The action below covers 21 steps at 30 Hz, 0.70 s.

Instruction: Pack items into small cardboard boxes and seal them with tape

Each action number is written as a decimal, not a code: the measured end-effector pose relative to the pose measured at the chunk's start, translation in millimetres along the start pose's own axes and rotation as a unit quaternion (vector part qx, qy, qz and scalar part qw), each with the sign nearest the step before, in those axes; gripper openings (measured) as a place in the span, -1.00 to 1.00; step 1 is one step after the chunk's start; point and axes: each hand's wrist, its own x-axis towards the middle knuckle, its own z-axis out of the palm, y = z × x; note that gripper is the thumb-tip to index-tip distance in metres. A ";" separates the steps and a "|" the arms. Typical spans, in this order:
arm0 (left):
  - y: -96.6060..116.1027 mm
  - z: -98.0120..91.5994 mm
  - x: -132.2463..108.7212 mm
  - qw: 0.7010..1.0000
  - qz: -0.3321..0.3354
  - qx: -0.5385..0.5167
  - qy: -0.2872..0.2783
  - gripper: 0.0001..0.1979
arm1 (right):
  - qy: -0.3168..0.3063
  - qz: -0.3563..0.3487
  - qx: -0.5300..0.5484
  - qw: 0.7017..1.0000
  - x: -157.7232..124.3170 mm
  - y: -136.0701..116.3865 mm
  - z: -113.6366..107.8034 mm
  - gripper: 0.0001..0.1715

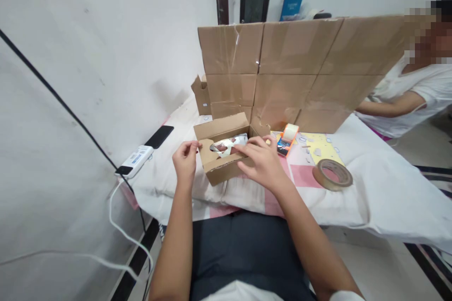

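The small open brown cardboard box [222, 169] lies on the white cloth-covered table [381, 197]. Its mouth faces up and its long axis runs left to right, the right end a little farther away. The left hand [185, 160] pinches its left end flap. The right hand [261, 160] lies loosely spread over the near rim, fingertips on a shiny foil packet [233, 142] whose contents are hard to make out. A brown tape roll [332, 174] lies to the right, a taped cardboard screen [300, 70] stands behind, and a white wall [106, 56] rises on the left.
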 end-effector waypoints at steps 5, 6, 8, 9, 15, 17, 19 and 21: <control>-1.3 -2.8 -0.9 0.999 0.017 0.003 -0.049 -0.75 | 0.193 0.155 0.148 0.958 -0.5 43.1 3.6 -0.40; -2.3 -3.7 0.3 0.999 0.017 0.003 -0.051 -0.75 | 0.175 0.164 0.206 0.949 -2.1 52.6 10.4 -0.38; -5.8 -3.7 2.5 0.999 0.016 0.001 -0.048 -0.75 | 0.104 0.149 0.304 0.935 -7.7 64.4 25.1 -0.36; -8.2 -2.8 3.5 0.999 0.015 -0.002 -0.043 -0.74 | 0.078 0.136 0.331 0.931 -11.5 66.2 31.5 -0.36; -23.1 10.6 18.1 0.999 0.021 -0.024 -0.027 -0.66 | 0.079 0.053 0.283 0.954 -34.4 47.7 39.1 -0.19; -26.9 15.0 23.4 0.999 0.021 -0.033 -0.033 -0.64 | 0.082 0.064 0.259 0.960 -36.9 43.9 38.4 -0.25; -30.2 17.5 25.4 0.998 0.021 -0.043 -0.035 -0.60 | 0.110 0.103 0.249 0.957 -36.2 43.1 41.2 -0.47; -33.2 17.3 23.6 0.998 0.020 -0.048 -0.036 -0.53 | 0.150 0.144 0.241 0.948 -33.4 43.4 47.2 -0.65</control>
